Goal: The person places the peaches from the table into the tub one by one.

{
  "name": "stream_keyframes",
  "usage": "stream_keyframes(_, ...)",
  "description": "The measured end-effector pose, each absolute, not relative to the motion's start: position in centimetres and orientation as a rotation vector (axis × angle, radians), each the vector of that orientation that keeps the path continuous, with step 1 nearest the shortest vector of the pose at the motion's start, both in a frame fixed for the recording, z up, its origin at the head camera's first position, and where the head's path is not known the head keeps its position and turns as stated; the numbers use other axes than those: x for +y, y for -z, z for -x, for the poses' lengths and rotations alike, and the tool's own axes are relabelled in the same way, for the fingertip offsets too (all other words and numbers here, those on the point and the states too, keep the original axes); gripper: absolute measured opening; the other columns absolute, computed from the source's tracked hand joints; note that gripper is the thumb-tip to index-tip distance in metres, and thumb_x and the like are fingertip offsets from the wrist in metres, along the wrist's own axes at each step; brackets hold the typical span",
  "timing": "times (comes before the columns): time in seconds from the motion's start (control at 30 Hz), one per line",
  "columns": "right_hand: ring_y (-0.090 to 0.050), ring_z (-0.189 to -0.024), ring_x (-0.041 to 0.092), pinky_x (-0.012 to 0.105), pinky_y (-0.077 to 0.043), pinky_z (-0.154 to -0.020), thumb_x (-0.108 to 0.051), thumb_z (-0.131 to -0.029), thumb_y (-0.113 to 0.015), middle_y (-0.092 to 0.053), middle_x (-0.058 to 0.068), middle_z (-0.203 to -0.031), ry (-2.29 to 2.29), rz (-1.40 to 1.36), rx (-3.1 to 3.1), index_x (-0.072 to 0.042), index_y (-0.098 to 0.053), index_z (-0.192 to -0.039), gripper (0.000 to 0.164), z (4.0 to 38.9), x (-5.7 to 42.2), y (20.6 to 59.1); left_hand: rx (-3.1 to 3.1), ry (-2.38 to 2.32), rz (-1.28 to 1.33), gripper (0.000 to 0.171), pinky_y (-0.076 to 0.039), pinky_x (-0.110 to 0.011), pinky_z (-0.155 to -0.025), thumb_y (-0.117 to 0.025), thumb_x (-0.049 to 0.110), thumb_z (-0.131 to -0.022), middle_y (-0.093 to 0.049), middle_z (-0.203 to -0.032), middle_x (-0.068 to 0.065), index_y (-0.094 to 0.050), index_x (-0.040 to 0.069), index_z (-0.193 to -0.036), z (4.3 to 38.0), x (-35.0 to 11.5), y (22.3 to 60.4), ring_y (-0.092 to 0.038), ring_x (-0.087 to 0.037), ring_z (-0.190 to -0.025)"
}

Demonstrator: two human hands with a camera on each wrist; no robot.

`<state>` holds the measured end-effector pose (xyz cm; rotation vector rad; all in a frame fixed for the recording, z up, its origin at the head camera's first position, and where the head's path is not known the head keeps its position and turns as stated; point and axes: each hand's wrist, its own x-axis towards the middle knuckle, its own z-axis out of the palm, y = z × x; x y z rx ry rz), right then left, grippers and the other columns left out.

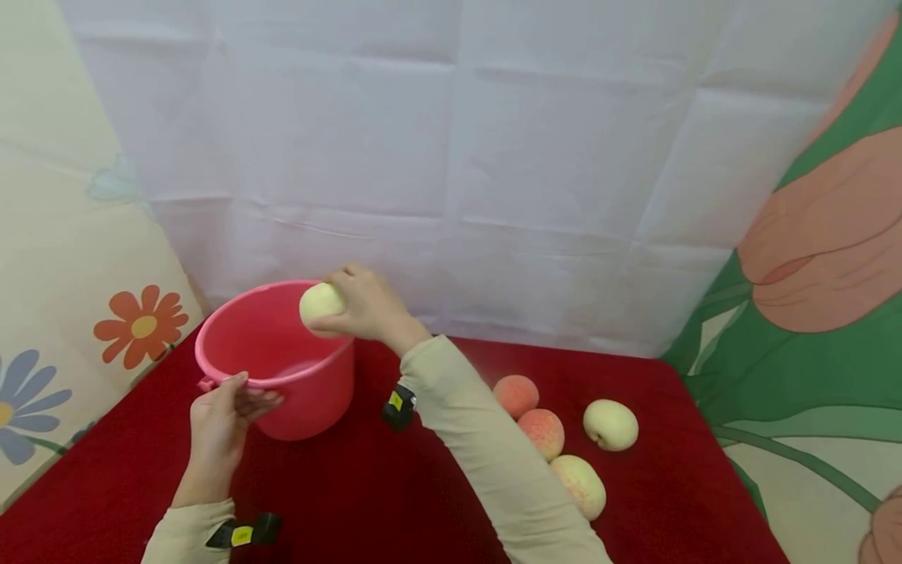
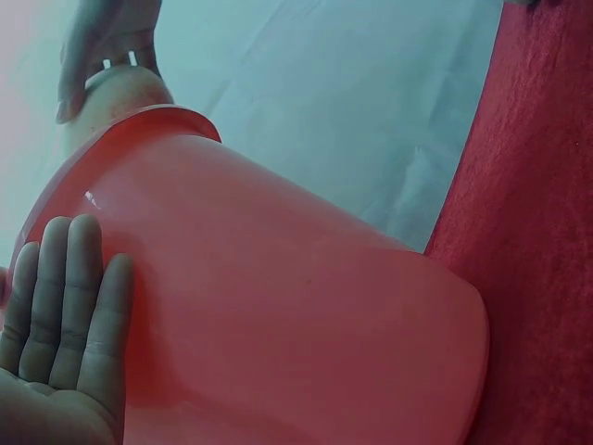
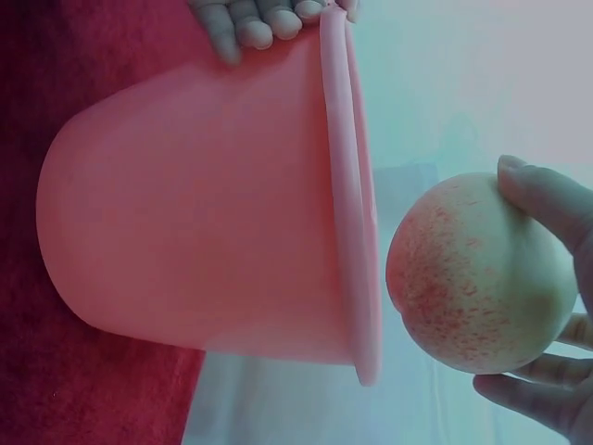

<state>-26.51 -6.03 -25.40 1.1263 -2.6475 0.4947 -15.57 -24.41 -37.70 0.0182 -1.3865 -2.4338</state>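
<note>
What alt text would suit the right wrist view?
The right hand grips a cream, red-flecked peach near the rim of a pink bucket, shown sideways. The left hand is at the rim; red cloth lies under the bucket.

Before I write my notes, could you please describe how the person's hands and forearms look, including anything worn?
The left sleeve and right sleeve are long, plain cream fabric, reaching the wrists. At the left wrist is a small black device with a yellow label; the right wrist has a similar black one. The left hand and right hand wear no gloves.
</note>
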Motion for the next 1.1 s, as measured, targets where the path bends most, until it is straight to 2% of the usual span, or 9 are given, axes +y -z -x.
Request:
stream_keyframes(0.6,-0.053,-0.1,0.011,0.022,-0.045,-0.079,-0.047,-0.076,-0.07,-0.056,0.0,-0.115,-0.449,-1.172,-2.609,-0.016,-0.058,-0.121,0.056,25.9,-7.9,25.3,-1.414,2.43,-0.051,0.038,-0.056,-0.029,-0.063,-0.046,0.015,-0.097,-0.068,-0.064,-0.005,-0.07,0.007,-0.069,15.1,-24.1,37.4,-0.069,-0.016,-0.063)
stream_keyframes(0.7,-0.051,-0.109,0.013,0.023,-0.044,-0.087,-0.048,-0.078,-0.068,-0.053,0.001,-0.124,-0.447,-1.172,-2.645,-0.016,-0.052,-0.129,0.062,25.8,-8.1,25.2,-1.415,2.424,-0.05,0.039,-0.056,-0.029,-0.063,-0.045,0.014,-0.097,-0.068,-0.064,-0.005,-0.07,0.007,-0.068,15.1,-24.0,37.3,-0.069,-0.016,-0.063)
stream_keyframes(0.87,-0.037,-0.127,0.015,0.026,-0.034,-0.103,-0.051,-0.081,-0.063,-0.038,0.002,-0.142,-0.445,-1.184,-2.749,-0.017,-0.037,-0.141,0.073,25.7,-7.9,25.3,-1.413,2.435,-0.052,0.038,-0.056,-0.029,-0.064,-0.046,0.016,-0.097,-0.068,-0.064,-0.005,-0.07,0.007,-0.068,15.2,-23.9,37.3,-0.069,-0.016,-0.064)
stream_keyframes(1.1,-0.035,-0.129,0.016,0.028,-0.032,-0.105,-0.049,-0.083,-0.061,-0.036,0.003,-0.143,-0.451,-1.17,-2.776,-0.018,-0.038,-0.141,0.07,25.9,-7.0,25.8,-1.393,2.457,-0.015,0.038,-0.056,-0.029,-0.064,-0.045,0.014,-0.097,-0.068,-0.064,-0.006,-0.07,0.005,-0.07,15.3,-24.0,37.4,-0.069,-0.017,-0.064)
